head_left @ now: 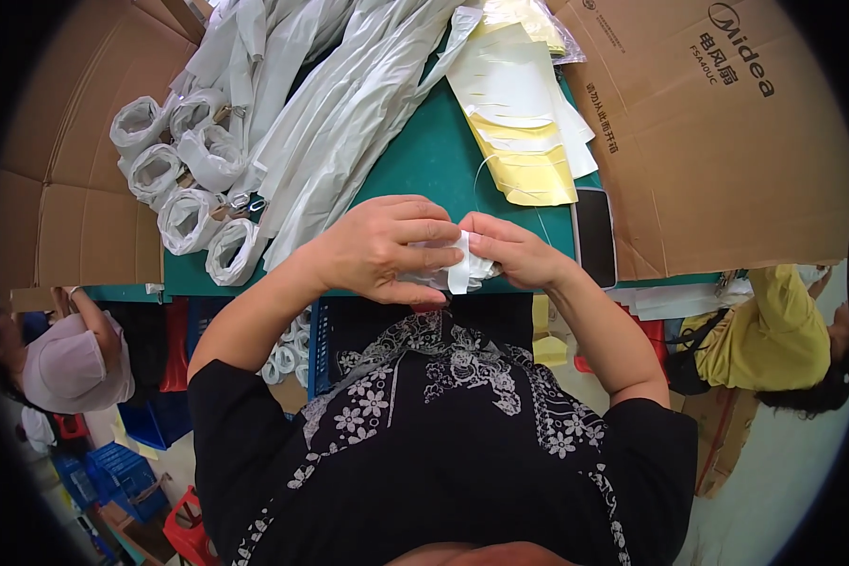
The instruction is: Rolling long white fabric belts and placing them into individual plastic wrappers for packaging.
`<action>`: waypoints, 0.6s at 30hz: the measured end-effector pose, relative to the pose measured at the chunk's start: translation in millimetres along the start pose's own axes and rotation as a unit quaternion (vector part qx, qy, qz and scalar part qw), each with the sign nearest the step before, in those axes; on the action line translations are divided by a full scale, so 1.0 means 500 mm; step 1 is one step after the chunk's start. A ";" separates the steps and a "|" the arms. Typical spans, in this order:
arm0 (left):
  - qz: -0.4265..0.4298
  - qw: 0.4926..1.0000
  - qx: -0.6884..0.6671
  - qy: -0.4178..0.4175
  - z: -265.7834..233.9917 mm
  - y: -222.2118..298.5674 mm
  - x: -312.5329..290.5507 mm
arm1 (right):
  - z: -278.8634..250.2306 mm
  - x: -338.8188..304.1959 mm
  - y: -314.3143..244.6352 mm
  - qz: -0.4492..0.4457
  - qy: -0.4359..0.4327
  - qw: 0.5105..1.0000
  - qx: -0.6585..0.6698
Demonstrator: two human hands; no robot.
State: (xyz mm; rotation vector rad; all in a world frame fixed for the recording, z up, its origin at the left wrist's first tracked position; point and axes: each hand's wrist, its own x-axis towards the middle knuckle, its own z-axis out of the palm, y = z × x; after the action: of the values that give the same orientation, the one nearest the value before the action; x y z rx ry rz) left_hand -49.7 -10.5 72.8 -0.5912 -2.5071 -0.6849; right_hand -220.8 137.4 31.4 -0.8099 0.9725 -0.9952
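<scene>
We take the dark phone (594, 236) as our landmark; it lies on the green desk (410, 179). The white bundle (482, 271) is in both our hands, left of the phone and a little nearer to us, above the desk's front edge. A narrow white band (459, 268) crosses the bundle. Our right hand (517, 250), the closer one to the phone, has its grip drawn in, thumb pressed on the bundle and fingers curled under its side. Our left hand (387, 247), farther left of the phone, has a wider grip: bent fingertips rest against the band while the thumb sits below, with the bundle caught between.

Just beyond the phone, to its left, lie yellow and white sheets (524, 123). Farther left of it spread long white strips (349, 113), and well left of it stand several white coils (250, 257). Right of the phone rises a cardboard box (717, 189). A person in yellow (764, 335) is right of the phone too.
</scene>
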 end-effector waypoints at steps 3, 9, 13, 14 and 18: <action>0.008 1.000 0.011 0.007 0.005 0.000 -0.007 | 0.001 0.000 0.003 0.029 -0.024 0.993 0.116; 0.017 0.999 -0.037 0.033 0.028 -0.027 -0.029 | 0.014 0.004 -0.018 0.078 0.031 0.992 0.089; 0.019 1.000 -0.006 0.021 0.032 -0.026 -0.035 | 0.012 0.007 -0.004 0.105 0.012 0.993 0.061; 0.019 1.000 -0.007 0.021 0.028 -0.022 -0.032 | 0.010 0.009 0.000 0.103 0.031 0.992 0.068; -0.020 0.999 -0.033 -0.015 0.012 -0.022 -0.018 | 0.008 0.024 0.004 0.098 0.054 0.992 0.061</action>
State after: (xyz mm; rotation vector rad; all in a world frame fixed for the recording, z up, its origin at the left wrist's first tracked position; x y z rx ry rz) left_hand -50.0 -18.1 59.2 -0.5796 -2.5396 -0.7824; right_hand -213.9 127.4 27.8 -0.5517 1.0517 -0.9260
